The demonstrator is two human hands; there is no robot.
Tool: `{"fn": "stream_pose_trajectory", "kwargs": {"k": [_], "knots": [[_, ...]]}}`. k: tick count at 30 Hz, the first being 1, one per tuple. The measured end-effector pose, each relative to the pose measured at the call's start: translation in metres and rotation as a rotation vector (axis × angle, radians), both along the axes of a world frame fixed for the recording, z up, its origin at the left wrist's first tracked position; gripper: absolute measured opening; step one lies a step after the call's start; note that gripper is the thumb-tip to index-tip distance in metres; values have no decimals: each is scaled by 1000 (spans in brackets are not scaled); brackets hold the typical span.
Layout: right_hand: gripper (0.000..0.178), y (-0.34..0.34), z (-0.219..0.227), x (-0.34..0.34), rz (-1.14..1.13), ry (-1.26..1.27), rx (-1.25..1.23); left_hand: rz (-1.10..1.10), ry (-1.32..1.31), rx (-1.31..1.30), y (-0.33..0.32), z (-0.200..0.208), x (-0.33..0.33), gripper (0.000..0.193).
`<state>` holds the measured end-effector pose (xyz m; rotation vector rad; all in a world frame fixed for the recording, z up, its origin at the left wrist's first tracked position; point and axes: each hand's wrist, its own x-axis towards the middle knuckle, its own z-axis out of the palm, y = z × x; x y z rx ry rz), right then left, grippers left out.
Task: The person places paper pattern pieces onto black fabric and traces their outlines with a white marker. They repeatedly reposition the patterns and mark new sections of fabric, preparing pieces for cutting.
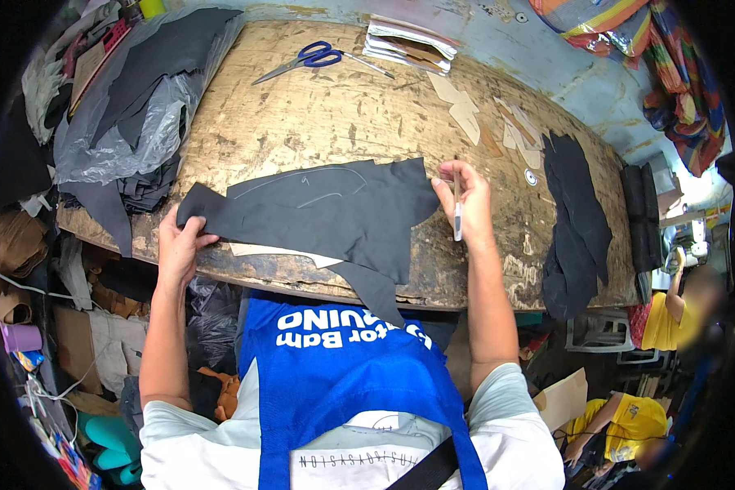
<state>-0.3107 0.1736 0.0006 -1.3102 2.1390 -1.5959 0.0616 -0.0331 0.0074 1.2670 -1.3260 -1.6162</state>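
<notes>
A large irregular piece of black leather (327, 214) lies spread on the worn wooden table (343, 114), with faint curved lines drawn on it. My left hand (177, 245) presses on its left end at the table's near edge. My right hand (464, 200) touches its right edge and holds a slim silver pen (456, 214). A pale paper pattern (282, 253) peeks out from under the leather near the front edge.
Blue-handled scissors (306, 59) and a stack of flat packets (408, 45) lie at the far side. Pale cut pattern pieces (465, 110) sit to the right of centre. Black leather pieces (576, 220) hang over the right end. Plastic-wrapped dark material (135, 106) is piled at left. Seated people (665, 314) are at right.
</notes>
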Motion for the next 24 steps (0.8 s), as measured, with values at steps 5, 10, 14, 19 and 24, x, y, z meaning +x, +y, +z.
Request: {"fn": "stream_pose_trajectory", "kwargs": {"k": [5,10,14,19,24], "knots": [[15,-8,-46,-3,-358,114,-176,-336,-39,-267,-18,46,-58,41],[13,-1,-58,-12,-366,97,-141,-369,319,-382,-79,101,-154,52],[13,2,-56,-12,-363,81,-109,8,785,-399,-162,135,-162,40],[13,2,-54,-10,-333,106,-141,279,-451,-729,-172,98,-74,83],[12,3,-52,-8,-310,95,-88,-23,-881,-545,-133,92,75,64]]}}
